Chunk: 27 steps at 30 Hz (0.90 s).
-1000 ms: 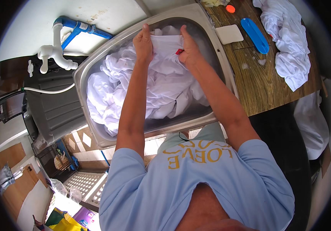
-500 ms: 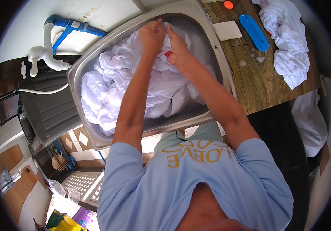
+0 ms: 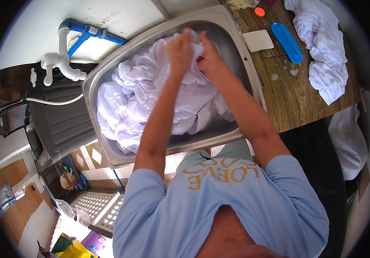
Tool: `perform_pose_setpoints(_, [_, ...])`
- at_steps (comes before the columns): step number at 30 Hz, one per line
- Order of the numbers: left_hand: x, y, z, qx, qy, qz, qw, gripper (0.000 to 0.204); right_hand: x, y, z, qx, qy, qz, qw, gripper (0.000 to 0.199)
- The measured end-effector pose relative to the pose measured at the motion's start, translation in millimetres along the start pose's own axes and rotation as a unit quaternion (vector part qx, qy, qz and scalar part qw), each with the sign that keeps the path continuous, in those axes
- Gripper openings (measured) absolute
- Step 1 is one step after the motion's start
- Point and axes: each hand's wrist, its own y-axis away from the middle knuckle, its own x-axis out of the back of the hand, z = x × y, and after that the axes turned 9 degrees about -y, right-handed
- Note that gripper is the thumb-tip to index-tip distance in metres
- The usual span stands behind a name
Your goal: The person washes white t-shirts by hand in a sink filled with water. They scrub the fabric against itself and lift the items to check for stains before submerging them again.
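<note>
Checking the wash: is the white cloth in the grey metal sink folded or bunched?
Bunched: the white cloth lies heaped, deeply creased, inside the sink.

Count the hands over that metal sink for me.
2: the left hand, blurred, at the white cloth; the right hand beside it, near a red patch. No others show.

Head-worn fisheye view, facing steeply down. The wearer's light-blue T-shirt (image 3: 219, 195) looms close; the stainless-steel sink's (image 3: 215, 13) far edge lies farther off.
</note>
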Motion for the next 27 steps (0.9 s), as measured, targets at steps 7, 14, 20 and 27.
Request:
perform_pose_setpoints(7, [5, -9, 8, -0.077, -0.221, -0.009, 0.972, 0.022, 2, 0, 23, -0.008, 0.029, 0.022, 0.999, 0.039])
perform_pose_setpoints(14, [0, -8, -14, -0.101, -0.18, 0.05, 0.977, 0.02, 31, -9, 4, -0.039, 0.021, -0.167, 0.985, 0.04])
perform_pose_setpoints(20, [45, -25, -41, 0.168, -0.034, -0.014, 0.985, 0.039, -7, 19, 9, 0.031, 0.067, 0.023, 0.997, 0.055])
perform_pose_setpoints(27, [53, -20, -23, 0.309, 0.196, -0.124, 0.922, 0.042, 12, -19, -15, -0.019, 0.025, 0.024, 0.999, 0.06])
